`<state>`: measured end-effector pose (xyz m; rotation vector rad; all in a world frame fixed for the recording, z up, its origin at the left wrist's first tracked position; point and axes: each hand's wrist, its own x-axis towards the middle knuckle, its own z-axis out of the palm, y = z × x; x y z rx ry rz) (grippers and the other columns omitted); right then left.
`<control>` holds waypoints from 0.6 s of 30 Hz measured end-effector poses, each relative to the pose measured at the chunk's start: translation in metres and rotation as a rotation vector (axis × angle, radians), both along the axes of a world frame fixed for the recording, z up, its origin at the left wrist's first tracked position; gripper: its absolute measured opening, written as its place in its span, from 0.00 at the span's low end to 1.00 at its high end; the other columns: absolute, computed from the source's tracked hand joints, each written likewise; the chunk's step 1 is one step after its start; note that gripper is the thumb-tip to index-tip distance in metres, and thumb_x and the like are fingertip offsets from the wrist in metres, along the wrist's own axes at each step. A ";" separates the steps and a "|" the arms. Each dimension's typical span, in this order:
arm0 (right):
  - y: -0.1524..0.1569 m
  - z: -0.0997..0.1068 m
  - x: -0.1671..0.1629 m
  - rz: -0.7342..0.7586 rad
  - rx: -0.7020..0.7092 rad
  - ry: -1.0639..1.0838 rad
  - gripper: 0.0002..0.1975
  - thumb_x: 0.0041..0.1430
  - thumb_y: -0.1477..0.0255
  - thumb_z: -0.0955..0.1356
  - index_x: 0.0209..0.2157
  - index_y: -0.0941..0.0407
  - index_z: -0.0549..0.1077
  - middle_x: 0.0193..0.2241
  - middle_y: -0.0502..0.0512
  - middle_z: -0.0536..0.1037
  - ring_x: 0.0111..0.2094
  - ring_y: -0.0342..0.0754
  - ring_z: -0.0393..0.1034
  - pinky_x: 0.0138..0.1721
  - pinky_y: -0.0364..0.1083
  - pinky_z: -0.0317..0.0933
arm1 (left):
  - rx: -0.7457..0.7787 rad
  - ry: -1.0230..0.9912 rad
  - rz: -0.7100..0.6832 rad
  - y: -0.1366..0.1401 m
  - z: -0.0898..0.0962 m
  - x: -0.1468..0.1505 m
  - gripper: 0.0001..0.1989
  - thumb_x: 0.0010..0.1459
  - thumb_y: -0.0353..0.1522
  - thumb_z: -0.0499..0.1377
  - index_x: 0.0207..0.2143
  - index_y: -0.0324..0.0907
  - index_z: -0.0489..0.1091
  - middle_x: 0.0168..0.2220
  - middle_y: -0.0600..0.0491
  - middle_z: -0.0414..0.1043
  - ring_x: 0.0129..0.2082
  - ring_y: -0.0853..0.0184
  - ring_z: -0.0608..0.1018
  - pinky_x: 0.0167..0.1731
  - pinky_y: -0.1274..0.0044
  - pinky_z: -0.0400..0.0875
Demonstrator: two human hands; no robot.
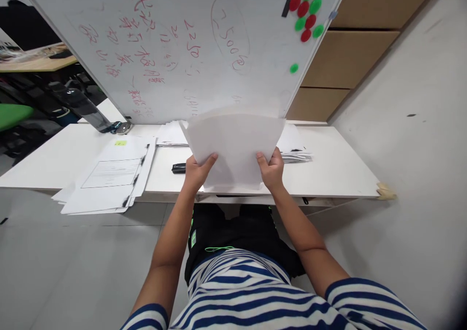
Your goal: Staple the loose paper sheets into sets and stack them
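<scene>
Blank white paper (237, 142), one or more sheets, is held up over the front of the desk and tilted, its top edge bowed. My left hand (197, 172) grips its left side with the thumb on the near face. On the right side my right hand (272, 169) pinches it the same way; the fingers of both hands are mostly hidden behind the paper. A black stapler-like object (178, 168) lies beside my left hand. Partly covered by the held paper, more stacked sheets (171, 134) lie behind it, and another pile (297, 155) shows to the right.
A printed paper stack (109, 179) with a yellow-green note overhangs the desk's (339, 169) front edge. A bottle (85, 108) stands at the back left. Behind rises a whiteboard (262, 77) with red writing and several magnets (302, 9). Cardboard boxes (365, 60) and a wall bound the right.
</scene>
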<state>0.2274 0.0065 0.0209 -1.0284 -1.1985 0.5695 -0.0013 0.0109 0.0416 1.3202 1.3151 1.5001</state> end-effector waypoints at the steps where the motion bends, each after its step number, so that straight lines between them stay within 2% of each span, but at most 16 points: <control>1: 0.000 -0.002 0.000 0.005 -0.010 0.028 0.21 0.58 0.55 0.71 0.48 0.53 0.72 0.44 0.57 0.80 0.46 0.51 0.75 0.50 0.52 0.70 | -0.002 -0.003 -0.001 -0.001 -0.001 0.000 0.21 0.48 0.47 0.70 0.35 0.39 0.77 0.37 0.45 0.81 0.40 0.55 0.82 0.38 0.67 0.79; 10: -0.008 -0.035 0.005 0.152 -0.190 0.206 0.18 0.52 0.57 0.75 0.39 0.55 0.79 0.40 0.56 0.84 0.43 0.55 0.78 0.47 0.56 0.71 | -0.110 -0.029 -0.152 -0.014 -0.019 -0.007 0.22 0.48 0.47 0.70 0.38 0.39 0.79 0.41 0.44 0.81 0.43 0.53 0.82 0.42 0.65 0.78; 14: -0.016 -0.046 -0.002 0.104 -0.237 0.160 0.17 0.52 0.56 0.75 0.37 0.55 0.80 0.36 0.55 0.84 0.40 0.55 0.78 0.45 0.56 0.71 | -0.125 -0.049 -0.146 -0.015 -0.027 -0.003 0.22 0.48 0.46 0.70 0.39 0.40 0.80 0.42 0.44 0.81 0.44 0.54 0.82 0.43 0.65 0.78; 18: -0.022 -0.050 -0.011 0.030 -0.288 0.078 0.19 0.54 0.55 0.73 0.39 0.55 0.80 0.39 0.58 0.84 0.45 0.57 0.77 0.50 0.57 0.69 | -0.124 -0.015 -0.070 -0.015 -0.030 0.001 0.19 0.49 0.46 0.70 0.37 0.40 0.79 0.39 0.47 0.82 0.43 0.54 0.81 0.43 0.65 0.78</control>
